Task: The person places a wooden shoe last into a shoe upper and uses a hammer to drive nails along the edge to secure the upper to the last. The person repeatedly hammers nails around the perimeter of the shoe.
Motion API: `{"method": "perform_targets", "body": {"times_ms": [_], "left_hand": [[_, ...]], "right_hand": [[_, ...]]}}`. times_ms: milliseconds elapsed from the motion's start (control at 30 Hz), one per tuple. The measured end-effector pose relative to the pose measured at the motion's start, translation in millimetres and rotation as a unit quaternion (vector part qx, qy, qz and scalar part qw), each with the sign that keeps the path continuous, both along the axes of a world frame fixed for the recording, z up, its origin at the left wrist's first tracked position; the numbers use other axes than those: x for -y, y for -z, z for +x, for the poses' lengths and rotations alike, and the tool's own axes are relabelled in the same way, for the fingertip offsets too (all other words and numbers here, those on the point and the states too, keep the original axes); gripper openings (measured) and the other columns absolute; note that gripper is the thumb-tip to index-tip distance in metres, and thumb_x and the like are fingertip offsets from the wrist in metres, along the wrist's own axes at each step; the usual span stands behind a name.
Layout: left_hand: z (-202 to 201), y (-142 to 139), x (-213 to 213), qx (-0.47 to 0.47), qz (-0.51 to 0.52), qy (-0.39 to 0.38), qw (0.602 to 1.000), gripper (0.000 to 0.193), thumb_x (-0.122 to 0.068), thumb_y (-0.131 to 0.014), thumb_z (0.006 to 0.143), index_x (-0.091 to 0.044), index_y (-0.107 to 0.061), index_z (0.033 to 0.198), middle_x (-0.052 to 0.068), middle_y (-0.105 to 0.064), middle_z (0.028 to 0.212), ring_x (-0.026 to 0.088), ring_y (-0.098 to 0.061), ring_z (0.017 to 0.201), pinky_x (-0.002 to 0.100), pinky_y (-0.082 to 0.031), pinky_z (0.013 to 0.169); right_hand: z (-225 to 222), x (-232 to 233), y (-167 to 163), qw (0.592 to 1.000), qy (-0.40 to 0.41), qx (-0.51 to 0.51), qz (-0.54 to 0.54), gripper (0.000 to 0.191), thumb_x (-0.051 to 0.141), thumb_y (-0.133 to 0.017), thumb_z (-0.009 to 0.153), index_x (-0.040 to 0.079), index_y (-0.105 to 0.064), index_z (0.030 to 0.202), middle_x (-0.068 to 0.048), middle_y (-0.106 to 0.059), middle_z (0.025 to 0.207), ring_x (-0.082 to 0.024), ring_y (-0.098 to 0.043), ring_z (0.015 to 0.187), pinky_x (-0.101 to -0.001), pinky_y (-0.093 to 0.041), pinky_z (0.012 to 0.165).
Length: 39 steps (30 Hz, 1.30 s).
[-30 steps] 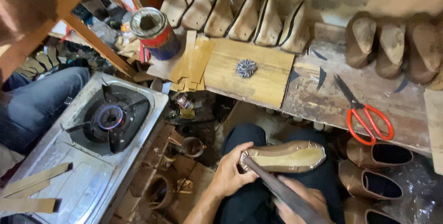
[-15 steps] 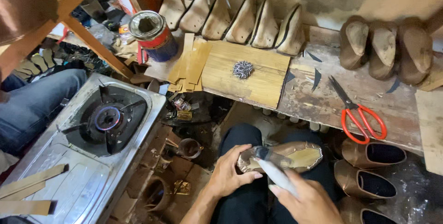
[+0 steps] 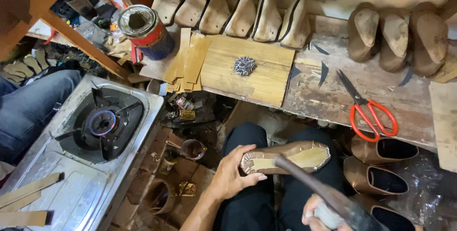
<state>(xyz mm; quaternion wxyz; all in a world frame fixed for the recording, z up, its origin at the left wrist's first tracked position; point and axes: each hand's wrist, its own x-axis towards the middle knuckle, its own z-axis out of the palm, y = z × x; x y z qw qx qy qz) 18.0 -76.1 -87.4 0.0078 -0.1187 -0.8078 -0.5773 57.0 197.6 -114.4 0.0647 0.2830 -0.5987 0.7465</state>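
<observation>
Left hand [image 3: 234, 173] is seen reaching up from the lower middle of the view, forearm bare and angled to the upper right, wrist slightly bent. Fingers [image 3: 251, 177] are curled, thumb raised apart from them, in a clasping grip. Right hand [image 3: 318, 212] is seen only in part at the bottom edge, fingers wrapped into a closed fist; the wrist and forearm are cut off. Both hands are held over the lap, near each other but apart.
</observation>
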Motion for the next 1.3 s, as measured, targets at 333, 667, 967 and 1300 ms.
{"method": "perform_targets", "body": {"times_ms": [333, 667, 967, 1300], "left_hand": [[-22.3, -59.8, -45.2, -0.063, -0.483, 0.128, 0.864, 0.092, -0.032, -0.082, 0.070, -0.003, -0.044, 0.149, 0.017, -0.064, 0.124, 0.036, -0.062, 0.111, 0.048, -0.047, 0.090], [-25.4, -39.8, -84.2, -0.102, -0.487, 0.082, 0.863, 0.071, -0.013, -0.061, 0.082, -0.001, -0.042, 0.150, 0.014, -0.066, 0.111, 0.029, -0.064, 0.096, 0.043, -0.048, 0.080], [-15.6, -32.7, -91.2, -0.143, -0.504, 0.065, 0.849, 0.066, -0.014, -0.058, 0.084, -0.001, -0.047, 0.148, 0.010, -0.063, 0.100, 0.027, -0.061, 0.091, 0.041, -0.047, 0.076], [-21.5, -39.5, -86.2, -0.139, -0.491, 0.066, 0.857, 0.062, -0.013, -0.057, 0.085, 0.000, -0.049, 0.146, 0.011, -0.064, 0.101, 0.027, -0.061, 0.091, 0.041, -0.047, 0.076]], "right_hand": [[-6.6, -91.2, -38.9, 0.947, 0.100, 0.069, 0.297, 0.049, 0.033, -0.081, 0.083, 0.011, -0.071, 0.125, -0.016, -0.076, 0.100, -0.028, -0.075, 0.090, -0.0372, -0.056, 0.082], [12.7, -50.3, -24.1, 0.749, 0.360, -0.158, 0.533, 0.052, 0.038, -0.067, 0.087, 0.004, -0.058, 0.126, -0.016, -0.067, 0.097, -0.033, -0.071, 0.088, -0.0325, -0.051, 0.078], [1.1, -153.2, -112.9, 0.976, -0.159, -0.059, 0.137, 0.029, 0.012, -0.061, 0.102, -0.006, -0.061, 0.125, -0.026, -0.070, 0.106, -0.040, -0.069, 0.097, -0.0501, -0.056, 0.088], [26.3, -124.8, -41.1, 0.943, 0.272, 0.028, 0.191, 0.015, 0.013, -0.063, 0.099, 0.000, -0.067, 0.105, -0.005, -0.069, 0.072, -0.015, -0.065, 0.065, -0.0410, -0.062, 0.094]]}}
